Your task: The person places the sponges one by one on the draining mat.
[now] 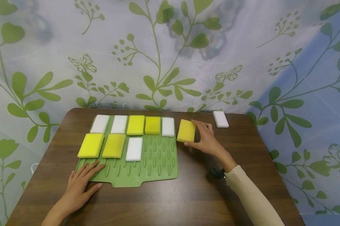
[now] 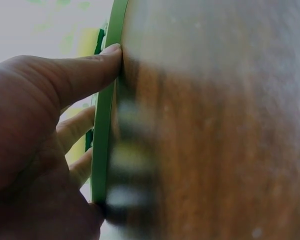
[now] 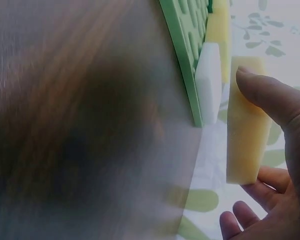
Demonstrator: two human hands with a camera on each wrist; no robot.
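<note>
Between thumb and fingertips, my right hand (image 1: 205,138) pinches a yellow sponge (image 1: 186,130) just off the right edge of a green ribbed mat (image 1: 158,166). The right wrist view shows the thumb on one end of that sponge (image 3: 246,135) and a finger at the other. My left hand (image 1: 80,185) lies with fingers spread over the mat's front left corner, its thumb on the mat's front edge in the left wrist view. Two rows of yellow sponges (image 1: 91,145) and white sponge blocks (image 1: 134,149) rest on the mat; a white block (image 1: 168,126) ends the back row at right.
Another white block (image 1: 221,119) lies on the brown wooden table (image 1: 187,201) near its back right. A curtain (image 1: 170,56) with a green leaf print hangs behind and beside the table. A black band (image 1: 217,173) is at my right wrist.
</note>
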